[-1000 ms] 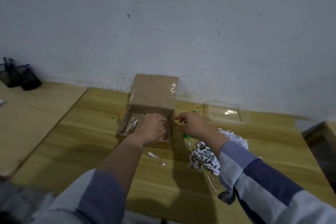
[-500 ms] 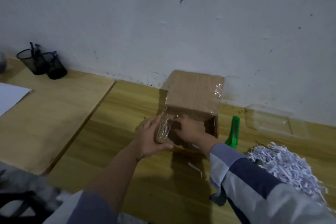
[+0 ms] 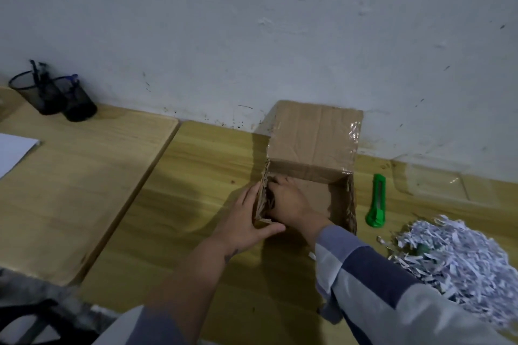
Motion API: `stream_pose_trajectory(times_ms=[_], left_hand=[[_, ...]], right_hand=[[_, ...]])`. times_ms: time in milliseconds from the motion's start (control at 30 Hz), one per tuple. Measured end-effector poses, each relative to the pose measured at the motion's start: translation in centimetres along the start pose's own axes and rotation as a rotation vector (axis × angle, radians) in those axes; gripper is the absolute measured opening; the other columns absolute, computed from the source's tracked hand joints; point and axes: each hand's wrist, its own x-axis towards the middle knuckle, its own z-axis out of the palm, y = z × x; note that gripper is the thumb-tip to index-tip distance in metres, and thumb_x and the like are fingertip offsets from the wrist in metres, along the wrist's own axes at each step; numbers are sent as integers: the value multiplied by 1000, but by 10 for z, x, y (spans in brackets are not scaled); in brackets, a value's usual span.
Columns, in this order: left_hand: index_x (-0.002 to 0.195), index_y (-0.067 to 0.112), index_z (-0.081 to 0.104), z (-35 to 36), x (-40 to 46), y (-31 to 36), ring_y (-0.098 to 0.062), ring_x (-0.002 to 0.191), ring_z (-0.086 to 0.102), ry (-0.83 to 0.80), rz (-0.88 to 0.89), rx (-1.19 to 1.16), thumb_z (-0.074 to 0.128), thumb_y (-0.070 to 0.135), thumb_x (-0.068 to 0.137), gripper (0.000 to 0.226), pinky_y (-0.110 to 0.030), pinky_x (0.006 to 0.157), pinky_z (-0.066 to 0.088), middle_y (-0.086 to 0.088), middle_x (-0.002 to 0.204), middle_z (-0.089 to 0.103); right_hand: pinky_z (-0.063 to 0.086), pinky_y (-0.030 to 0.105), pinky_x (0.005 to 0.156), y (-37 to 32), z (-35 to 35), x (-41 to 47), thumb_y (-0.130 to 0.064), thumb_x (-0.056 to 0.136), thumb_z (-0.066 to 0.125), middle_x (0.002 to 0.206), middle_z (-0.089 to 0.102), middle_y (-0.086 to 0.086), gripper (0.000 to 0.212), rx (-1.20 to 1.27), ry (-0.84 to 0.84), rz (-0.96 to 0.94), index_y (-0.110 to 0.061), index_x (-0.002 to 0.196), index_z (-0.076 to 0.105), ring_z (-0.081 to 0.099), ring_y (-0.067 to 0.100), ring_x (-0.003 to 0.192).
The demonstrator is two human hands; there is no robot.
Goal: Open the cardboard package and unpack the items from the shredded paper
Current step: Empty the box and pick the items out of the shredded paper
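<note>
A brown cardboard box (image 3: pixel 314 137) stands open against the wall, its far flap raised. My left hand (image 3: pixel 246 221) presses flat against the outside of the box's left wall, thumb along the near edge. Inside the box, my right hand (image 3: pixel 288 202) reaches into the left corner with its fingers curled; what they touch is hidden in shadow. The visible box floor looks bare. A heap of white shredded paper (image 3: pixel 459 258) lies on the table to the right of the box.
A green box cutter (image 3: pixel 377 202) lies just right of the box. A clear plastic tray (image 3: pixel 443 185) sits by the wall beyond it. Two black mesh pen cups (image 3: pixel 56 95) stand far left on a second table (image 3: pixel 84 176), next to a white sheet (image 3: pixel 14 154).
My right hand moved from the box's right edge into the box, then deeper into its left corner. My left hand came out and now braces the outer left wall. The view shifted right and closer.
</note>
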Motion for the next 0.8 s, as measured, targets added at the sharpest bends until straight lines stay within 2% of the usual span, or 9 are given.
stream_pose_trajectory(times_ms=[67, 200, 333, 433, 500, 567, 633, 733, 800], left_hand=[[153, 31, 6, 1, 0, 0, -13, 142, 23, 2, -2, 17, 67, 70, 68, 111, -26, 109, 26, 10, 158, 14], [152, 33, 4, 2, -1, -1, -15, 144, 18, -6, -35, 25, 66, 72, 66, 113, -34, 115, 25, 9, 159, 12], [151, 35, -1, 4, -3, 1, -16, 146, 13, -21, -66, 37, 64, 73, 68, 113, -38, 115, 22, 9, 160, 9], [151, 35, -4, 3, -4, 3, -19, 146, 13, -40, -88, 47, 64, 73, 69, 113, -42, 115, 22, 8, 161, 7], [152, 34, -4, 1, -5, 6, -20, 147, 13, -49, -94, 41, 65, 70, 70, 113, -43, 114, 23, 7, 161, 6], [152, 34, -4, -1, -6, 8, -21, 147, 12, -58, -97, 24, 66, 68, 71, 112, -45, 114, 24, 6, 161, 5], [152, 33, -4, -1, -6, 9, -21, 147, 12, -68, -95, 20, 66, 67, 72, 112, -45, 115, 24, 6, 161, 5], [152, 32, -2, -1, -5, 7, -21, 147, 14, -68, -92, 7, 65, 69, 70, 112, -44, 116, 24, 6, 161, 5], [152, 33, -1, 1, -5, 5, -20, 146, 14, -64, -90, 0, 64, 70, 70, 111, -43, 116, 24, 8, 161, 6]], right_hand=[[37, 32, 101, -1, -1, 2, -18, 83, 60, 126, 53, 14, 35, 42, 5, 3, -9, 117, 63, 46, 31, 118], [45, 28, 80, 0, -4, -2, -4, 82, 60, 109, 67, 14, 22, 70, -52, 42, -5, 102, 70, 61, 27, 98], [51, 30, 81, 13, -11, -7, -15, 86, 63, 104, 71, 10, 20, 6, -93, 145, -10, 104, 71, 65, 23, 95], [54, 29, 73, 29, -17, -15, -18, 84, 68, 102, 71, 9, 18, 31, -93, 268, -12, 100, 72, 67, 21, 90], [51, 26, 71, 38, -23, -22, -15, 83, 69, 103, 71, 9, 16, 73, -49, 298, -11, 98, 72, 67, 20, 92], [49, 25, 80, 44, -32, -30, -12, 83, 68, 104, 72, 8, 16, 108, 10, 284, -10, 98, 73, 66, 19, 96], [46, 22, 82, 48, -45, -39, -12, 84, 66, 104, 72, 8, 18, 165, 96, 278, -9, 101, 73, 65, 18, 97], [45, 21, 75, 59, -66, -58, -6, 84, 64, 96, 73, 12, 17, 302, 291, 294, -5, 98, 73, 66, 22, 90], [43, 17, 64, 74, -76, -75, -1, 84, 63, 87, 70, 13, 15, 354, 399, 330, -5, 93, 73, 62, 21, 80]])
